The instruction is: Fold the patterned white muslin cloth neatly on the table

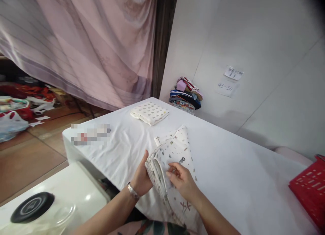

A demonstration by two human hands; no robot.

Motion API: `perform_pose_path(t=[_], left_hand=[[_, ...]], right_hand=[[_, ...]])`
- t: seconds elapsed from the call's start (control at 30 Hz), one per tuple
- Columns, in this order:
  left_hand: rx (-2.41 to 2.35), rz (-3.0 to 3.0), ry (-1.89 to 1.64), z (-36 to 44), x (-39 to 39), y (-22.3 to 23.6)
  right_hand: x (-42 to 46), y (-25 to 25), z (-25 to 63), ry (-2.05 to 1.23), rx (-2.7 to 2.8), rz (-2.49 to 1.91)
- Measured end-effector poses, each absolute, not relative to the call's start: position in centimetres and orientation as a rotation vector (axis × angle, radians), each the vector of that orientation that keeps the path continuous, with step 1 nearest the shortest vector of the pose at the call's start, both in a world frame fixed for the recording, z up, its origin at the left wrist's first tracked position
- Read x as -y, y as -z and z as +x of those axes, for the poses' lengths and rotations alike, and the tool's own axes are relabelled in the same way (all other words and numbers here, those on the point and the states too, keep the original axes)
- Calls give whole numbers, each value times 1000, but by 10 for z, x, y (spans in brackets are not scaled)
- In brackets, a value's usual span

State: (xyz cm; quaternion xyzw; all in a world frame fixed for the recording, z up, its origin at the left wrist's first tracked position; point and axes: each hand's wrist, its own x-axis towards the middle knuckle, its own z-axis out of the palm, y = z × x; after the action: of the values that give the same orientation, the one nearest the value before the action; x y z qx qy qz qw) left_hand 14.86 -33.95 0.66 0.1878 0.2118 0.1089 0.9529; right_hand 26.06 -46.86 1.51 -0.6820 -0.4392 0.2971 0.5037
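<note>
Left hand (142, 177): gripping layered folds, thumb raised, can't tell about the hidden fingers
Right hand (181, 181): loosely curled, thumb near index, can't tell if pinching
Printed cloth (176, 154): bunched at left, spread over white table (220, 174)
Folded cloth (150, 112): farther back
Clothes pile (185, 95): past table, near wall (256, 42)

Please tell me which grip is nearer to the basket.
Right. The right grip is at the held cloth, left of the basket; the left grip is at that cloth's folded edge, farther left.

a red basket (311, 191) stands right — pink curtain (109, 42) behind, folded clothes (186, 94) by the wall (254, 42).
</note>
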Motion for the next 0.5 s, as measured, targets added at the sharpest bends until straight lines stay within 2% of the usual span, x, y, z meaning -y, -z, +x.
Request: perform_pose_path(t=[0.23,0.37,0.5], left_hand=[[-410,440,-242,156,354,-14],[-423,442,-231,151,349,-10],[-489,447,-293,145,342,2]], right_hand=[[448,-27,251,-549,1224,-1664],[461,-24,269,-659,885,-1556],[493,-25,302,-602,556,-1463]])
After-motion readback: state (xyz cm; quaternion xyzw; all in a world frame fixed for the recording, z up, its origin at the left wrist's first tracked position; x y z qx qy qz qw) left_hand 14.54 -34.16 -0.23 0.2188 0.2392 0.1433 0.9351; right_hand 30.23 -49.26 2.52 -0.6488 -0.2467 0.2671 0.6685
